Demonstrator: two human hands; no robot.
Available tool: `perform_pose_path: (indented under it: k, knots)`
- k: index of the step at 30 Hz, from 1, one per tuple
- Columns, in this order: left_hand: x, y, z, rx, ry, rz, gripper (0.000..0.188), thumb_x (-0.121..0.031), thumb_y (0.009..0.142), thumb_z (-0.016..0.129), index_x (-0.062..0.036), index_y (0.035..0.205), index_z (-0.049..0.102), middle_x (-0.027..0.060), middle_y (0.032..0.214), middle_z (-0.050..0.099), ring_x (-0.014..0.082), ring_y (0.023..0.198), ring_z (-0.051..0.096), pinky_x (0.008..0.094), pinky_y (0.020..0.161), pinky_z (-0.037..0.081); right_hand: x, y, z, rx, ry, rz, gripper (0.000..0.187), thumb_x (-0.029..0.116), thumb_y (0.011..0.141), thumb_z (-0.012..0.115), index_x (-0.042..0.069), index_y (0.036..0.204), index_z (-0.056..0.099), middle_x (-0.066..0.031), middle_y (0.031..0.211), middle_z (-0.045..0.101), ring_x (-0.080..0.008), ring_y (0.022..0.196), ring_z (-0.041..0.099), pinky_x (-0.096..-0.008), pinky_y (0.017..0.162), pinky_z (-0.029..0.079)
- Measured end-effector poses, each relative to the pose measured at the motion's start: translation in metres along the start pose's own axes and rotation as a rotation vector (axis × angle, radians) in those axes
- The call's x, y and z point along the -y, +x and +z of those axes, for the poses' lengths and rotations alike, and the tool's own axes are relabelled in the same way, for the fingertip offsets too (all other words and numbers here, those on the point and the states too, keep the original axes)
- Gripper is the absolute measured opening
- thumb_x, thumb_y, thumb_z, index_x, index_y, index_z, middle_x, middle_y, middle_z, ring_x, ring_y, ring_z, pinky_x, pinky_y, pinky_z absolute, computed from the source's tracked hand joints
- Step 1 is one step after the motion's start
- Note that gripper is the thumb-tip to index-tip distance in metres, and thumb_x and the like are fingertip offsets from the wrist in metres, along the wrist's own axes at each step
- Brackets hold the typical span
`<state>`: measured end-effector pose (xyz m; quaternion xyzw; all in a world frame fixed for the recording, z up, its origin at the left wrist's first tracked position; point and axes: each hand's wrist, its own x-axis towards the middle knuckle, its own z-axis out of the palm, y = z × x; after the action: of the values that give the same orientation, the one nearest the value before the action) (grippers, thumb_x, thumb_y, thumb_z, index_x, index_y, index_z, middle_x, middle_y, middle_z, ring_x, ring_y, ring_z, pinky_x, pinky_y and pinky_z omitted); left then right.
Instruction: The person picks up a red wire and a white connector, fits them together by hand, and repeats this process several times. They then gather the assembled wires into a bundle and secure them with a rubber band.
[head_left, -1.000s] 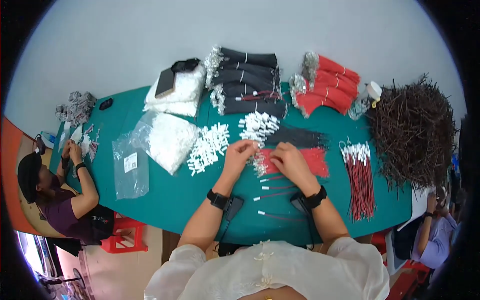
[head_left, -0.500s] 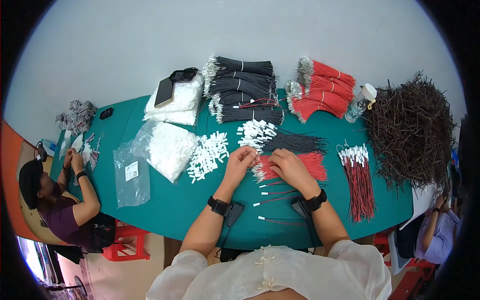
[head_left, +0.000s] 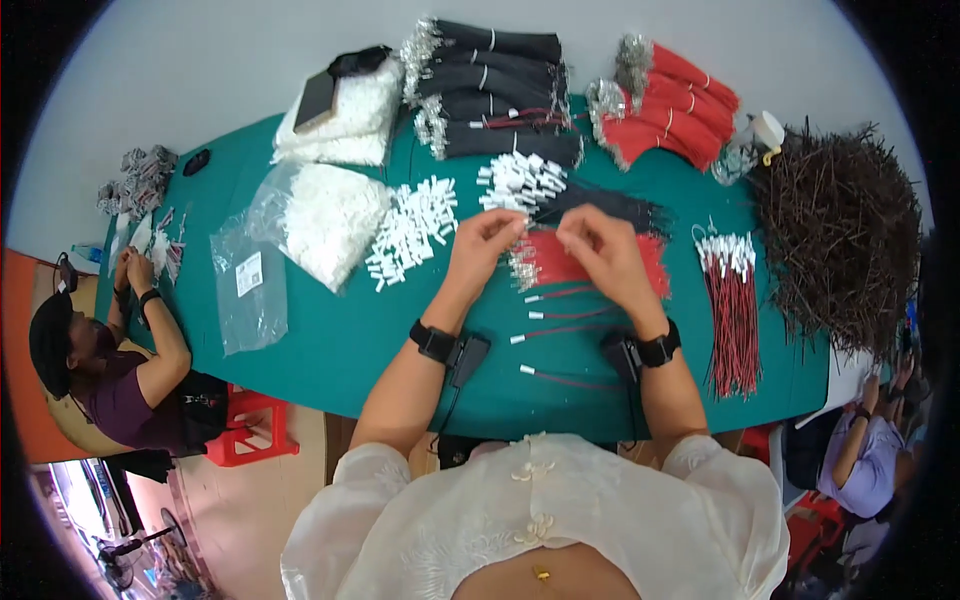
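Observation:
Above the red wires, my left hand [head_left: 488, 240] pinches a small white connector [head_left: 525, 222] between thumb and fingertips. My right hand [head_left: 605, 250] is a short way to its right, thumb and fingers drawn together; whatever it grips is too fine to make out. Beneath both hands lies a spread bundle of red wires [head_left: 550, 258] with metal terminals at its left end. Just behind are black wires [head_left: 625, 208] with white connectors [head_left: 520, 182] on their left ends. Several red-and-black wire pairs with white connectors [head_left: 518, 339] lie in front of my hands.
Loose white connectors [head_left: 412, 228] and an opened bag of them [head_left: 335, 220] lie left. Tied black bundles [head_left: 500, 85] and red bundles [head_left: 670, 120] stand behind. Finished-looking pairs [head_left: 733, 320] and a brown wire heap [head_left: 835, 240] are right. A co-worker [head_left: 130, 380] sits left.
The view has tipped down, so the table sits higher in the picture. My right hand has drawn slightly away from the left, and its fingers have lifted off the red wires.

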<state>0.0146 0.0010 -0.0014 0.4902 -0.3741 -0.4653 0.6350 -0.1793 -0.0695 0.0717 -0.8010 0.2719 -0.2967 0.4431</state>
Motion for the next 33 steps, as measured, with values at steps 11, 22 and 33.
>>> perform_pose_path:
  k: [11,22,33]
  knots:
    - [0.001,-0.001,0.006,0.18,0.007,-0.005,0.019,-0.016,0.092,0.065,0.0009,0.1,0.067,0.0029,0.084,0.066,0.0092,0.078,0.061,0.0227,0.073,0.048,-0.012,0.004,0.01,-0.231,-0.245,-0.37,0.01,0.002,0.085,0.066,-0.002,0.093,0.063,-0.0101,0.083,0.066,-0.0129,0.071,0.063,-0.0256,0.062,0.049]
    - [0.0,0.0,0.004,0.074,0.03,0.046,0.017,-0.014,0.091,0.065,0.0002,0.1,0.067,0.003,0.084,0.066,0.0093,0.078,0.061,0.0231,0.074,0.048,-0.018,-0.005,0.015,-0.182,-0.124,-0.137,0.008,0.002,0.086,0.067,-0.003,0.091,0.064,-0.0097,0.078,0.066,-0.0126,0.068,0.063,-0.0247,0.059,0.05]
    - [0.0,-0.002,0.006,0.098,0.055,0.033,0.017,-0.015,0.091,0.065,0.0007,0.099,0.067,0.0037,0.086,0.067,0.0097,0.079,0.062,0.0237,0.075,0.049,-0.029,-0.004,0.012,-0.145,0.082,0.042,0.008,0.001,0.088,0.064,-0.005,0.092,0.064,-0.005,0.08,0.067,-0.0089,0.072,0.062,-0.0226,0.062,0.051]
